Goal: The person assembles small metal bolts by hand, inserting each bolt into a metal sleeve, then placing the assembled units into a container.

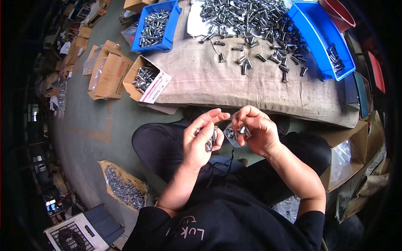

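My left hand (197, 144) is curled around several shiny metal bolts (210, 143), with its index finger stretched toward the other hand. Close beside it, my right hand (261, 131) pinches a small clear plastic bag (231, 136) that has metal pieces in it. Another shiny metal piece (244, 132) shows at the right fingertips; its exact kind I cannot make out. Both hands are above my lap, just off the near edge of the cloth-covered table (251, 90). A large pile of headed metal bolts (251, 19) lies on that table.
Bolts fill a blue bin (171, 39) and a small carton (161, 85) at the table's left. A second blue bin (307, 31) stands at the right. Cardboard boxes (111, 77) are on the floor left; an open carton (356, 146) with plastic bags is right. A tray (138, 183) holds small metal parts.
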Available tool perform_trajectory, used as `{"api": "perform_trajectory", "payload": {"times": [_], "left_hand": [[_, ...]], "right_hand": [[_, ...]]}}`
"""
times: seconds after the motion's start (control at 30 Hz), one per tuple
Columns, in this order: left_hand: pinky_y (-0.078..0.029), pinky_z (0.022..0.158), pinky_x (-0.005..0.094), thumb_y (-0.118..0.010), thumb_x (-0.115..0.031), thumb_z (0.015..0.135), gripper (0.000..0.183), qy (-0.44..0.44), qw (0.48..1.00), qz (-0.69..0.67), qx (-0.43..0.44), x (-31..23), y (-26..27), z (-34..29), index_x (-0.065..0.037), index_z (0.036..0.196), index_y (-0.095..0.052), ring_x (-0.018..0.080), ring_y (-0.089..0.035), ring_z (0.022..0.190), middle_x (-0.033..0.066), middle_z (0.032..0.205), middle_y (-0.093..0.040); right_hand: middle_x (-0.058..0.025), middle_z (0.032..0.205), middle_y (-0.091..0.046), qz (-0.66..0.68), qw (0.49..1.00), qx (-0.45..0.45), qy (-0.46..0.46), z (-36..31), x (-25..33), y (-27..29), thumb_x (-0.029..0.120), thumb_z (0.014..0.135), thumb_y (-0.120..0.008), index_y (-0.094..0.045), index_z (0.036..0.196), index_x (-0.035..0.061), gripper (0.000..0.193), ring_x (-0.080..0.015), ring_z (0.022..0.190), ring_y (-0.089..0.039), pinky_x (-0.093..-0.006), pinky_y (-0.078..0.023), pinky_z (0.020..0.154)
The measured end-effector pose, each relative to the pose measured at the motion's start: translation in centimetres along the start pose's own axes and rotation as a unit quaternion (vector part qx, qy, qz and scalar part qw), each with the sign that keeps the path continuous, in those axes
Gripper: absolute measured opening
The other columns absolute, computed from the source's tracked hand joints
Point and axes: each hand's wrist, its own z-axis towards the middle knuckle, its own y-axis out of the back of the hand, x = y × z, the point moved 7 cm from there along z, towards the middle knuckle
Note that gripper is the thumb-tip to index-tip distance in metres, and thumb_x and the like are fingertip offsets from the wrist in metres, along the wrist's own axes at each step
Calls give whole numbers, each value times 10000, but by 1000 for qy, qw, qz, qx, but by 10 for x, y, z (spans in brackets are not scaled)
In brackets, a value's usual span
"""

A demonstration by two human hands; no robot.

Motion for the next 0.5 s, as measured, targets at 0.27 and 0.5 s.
{"api": "perform_trajectory", "payload": {"times": [0.27,0.5], "left_hand": [[-429,460,224,-391,-170,898,316,117,985,-123,-32,24,9,2,54,1111,-456,154,-528,612,230,1065,-535],[-451,568,227,-458,-116,877,235,177,938,-260,-145,57,23,3,6,1073,-502,172,-566,776,179,1032,-562]], "right_hand": [[35,650,-491,-373,925,27,73,-6,-3,-17,146,722,-717,-588,896,39,242,-29,550,-432,-174,-334,467],[-110,820,-514,-673,700,33,235,-16,4,-39,159,615,-733,-557,1000,57,436,-290,656,-581,-361,-481,559]]}}
